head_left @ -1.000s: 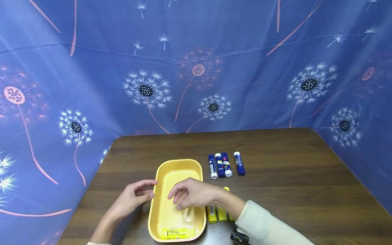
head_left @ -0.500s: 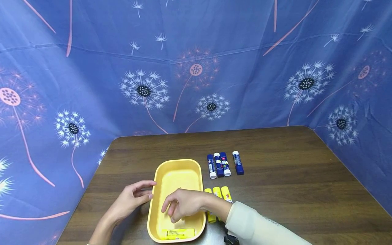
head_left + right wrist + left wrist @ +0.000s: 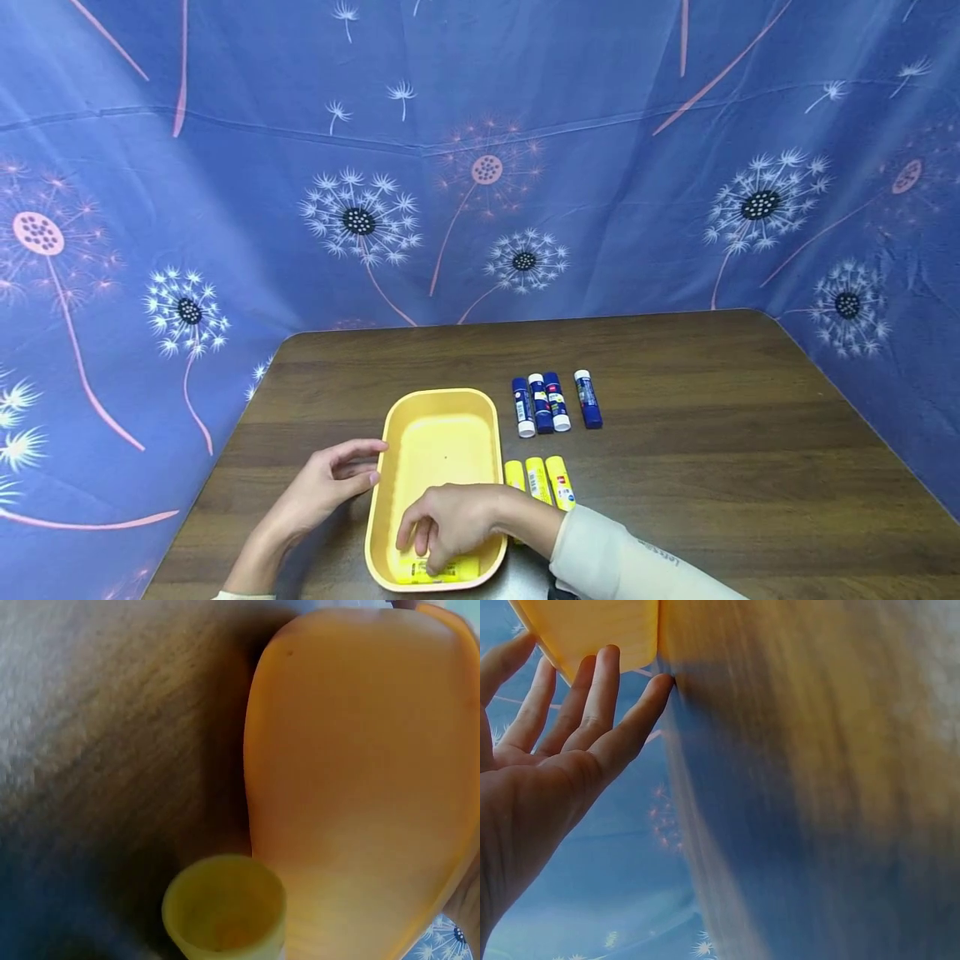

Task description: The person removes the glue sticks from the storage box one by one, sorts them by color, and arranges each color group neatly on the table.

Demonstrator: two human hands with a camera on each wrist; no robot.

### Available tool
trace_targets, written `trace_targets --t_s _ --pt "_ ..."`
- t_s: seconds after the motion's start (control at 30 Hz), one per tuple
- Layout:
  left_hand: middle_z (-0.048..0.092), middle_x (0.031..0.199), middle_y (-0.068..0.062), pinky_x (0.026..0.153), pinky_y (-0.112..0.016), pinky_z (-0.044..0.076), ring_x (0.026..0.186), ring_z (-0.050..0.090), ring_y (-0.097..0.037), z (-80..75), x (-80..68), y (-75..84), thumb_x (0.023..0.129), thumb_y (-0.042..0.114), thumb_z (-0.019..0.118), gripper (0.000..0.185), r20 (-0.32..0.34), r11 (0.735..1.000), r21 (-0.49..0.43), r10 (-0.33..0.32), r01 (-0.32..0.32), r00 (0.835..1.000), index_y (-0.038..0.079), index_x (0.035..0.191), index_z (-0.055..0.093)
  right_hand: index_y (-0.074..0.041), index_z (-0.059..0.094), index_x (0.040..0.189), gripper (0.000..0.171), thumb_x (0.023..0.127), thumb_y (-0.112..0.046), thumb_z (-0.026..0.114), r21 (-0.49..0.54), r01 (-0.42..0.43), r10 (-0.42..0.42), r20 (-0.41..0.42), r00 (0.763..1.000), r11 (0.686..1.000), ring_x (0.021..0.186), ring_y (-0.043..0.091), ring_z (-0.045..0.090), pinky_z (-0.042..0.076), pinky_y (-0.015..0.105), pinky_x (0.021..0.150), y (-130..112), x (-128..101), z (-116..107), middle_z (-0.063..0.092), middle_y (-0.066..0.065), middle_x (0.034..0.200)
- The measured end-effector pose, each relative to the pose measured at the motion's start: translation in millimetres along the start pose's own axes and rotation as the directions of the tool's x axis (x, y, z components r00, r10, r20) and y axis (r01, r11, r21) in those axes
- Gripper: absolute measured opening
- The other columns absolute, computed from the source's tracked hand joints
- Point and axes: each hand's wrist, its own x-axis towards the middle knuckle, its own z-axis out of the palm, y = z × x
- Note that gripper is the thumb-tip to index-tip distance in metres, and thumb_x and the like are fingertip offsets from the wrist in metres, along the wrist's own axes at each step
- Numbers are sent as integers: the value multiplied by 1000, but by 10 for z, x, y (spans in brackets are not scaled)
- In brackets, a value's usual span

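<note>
The right hand [image 3: 450, 525] reaches down into the near end of the yellow tray [image 3: 480, 417], its fingers curled over the yellow glue stick [image 3: 450, 572] that lies crosswise on the tray floor against the near wall; whether the fingers actually grip the stick or only touch it cannot be told from the head view. The right wrist view shows a yellow cap [image 3: 223, 904] close to the camera beside the tray's outer wall. The left hand [image 3: 318, 492] rests on the worktop [image 3: 712, 433] at the tray's left side, fingers straight and relaxed, tips touching the left rim, holding nothing. Just right of the tray lie three more yellow glue sticks [image 3: 537, 481] side by side, partly covered by the right sleeve [image 3: 622, 558]. Farther off sit four blue glue sticks [image 3: 553, 402], three together and one slightly apart to the right
</note>
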Motion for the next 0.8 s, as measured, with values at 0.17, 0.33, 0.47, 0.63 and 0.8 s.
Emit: trace_targets --t_s 0.17,0.33,0.47,0.63,0.8 --pt "58 144 -28 94 -20 55 120 69 -26 15 11 -1 98 18 71 50 -18 1000 8 -1 1 1000 -2 141 57 -11 73 115 39 80 5 78 -82 13 -11 34 999 997 71 -5 55 50 12 68 1 1 17 61 -12 83" --pt "61 141 -26 92 -21 56 114 70 -12 41 6 -10 97 17 73 48 -38 1000 16 -13 14 999 -1 139 59 -17 73 119 44 79 1 81 -266 63 -54 41 998 962 75 -7 54 50 10 71 12 7 52 60 -15 85" --pt "61 141 -26 92 -21 56 114 70 -12 45 0 1 97 17 73 48 -38 1000 5 -20 21 999 0 140 59 -19 73 119 45 78 -2 82 -378 112 -108 32 994 919 75 -9 53 48 7 70 20 15 70 59 -17 85" --pt "61 141 -27 92 -21 55 116 70 -15 35 3 4 97 16 72 49 -31 1000 9 -13 13 999 -1 140 58 -19 72 121 45 79 -4 81 -425 143 -139 39 989 894 75 -9 53 46 6 70 22 19 65 59 -17 86" --pt "61 141 -26 93 -21 56 115 70 -15 44 14 1 96 16 73 49 -35 1000 12 -20 20 999 0 140 59 -17 73 120 44 79 -4 80 -415 135 -147 2 989 900 75 -9 54 46 6 70 19 -3 61 63 -16 87"
